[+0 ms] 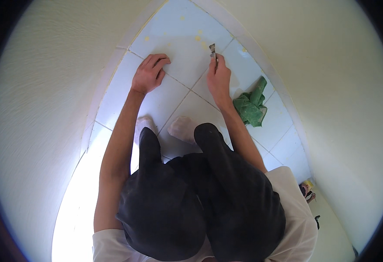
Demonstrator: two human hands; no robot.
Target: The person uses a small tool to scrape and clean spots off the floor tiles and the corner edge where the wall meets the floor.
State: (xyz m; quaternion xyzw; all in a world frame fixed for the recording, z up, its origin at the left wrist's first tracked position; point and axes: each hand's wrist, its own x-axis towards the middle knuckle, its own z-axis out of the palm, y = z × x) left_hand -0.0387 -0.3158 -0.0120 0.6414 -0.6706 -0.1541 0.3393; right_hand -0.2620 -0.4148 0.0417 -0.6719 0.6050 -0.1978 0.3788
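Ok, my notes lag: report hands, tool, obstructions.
Right hand gripping flat-bladed tool. Left hand loosely curled, apparently empty. Crumpled green item off right, tool unobstructed.

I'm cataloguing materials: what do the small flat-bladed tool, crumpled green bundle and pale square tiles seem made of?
Small flat-bladed tool: probably dull metal, given its thin greyish blade.
Crumpled green bundle: cloth or plastic, mottled; its creases fit both.
Pale square tiles: likely glazed ceramic, smooth, with grout lines.
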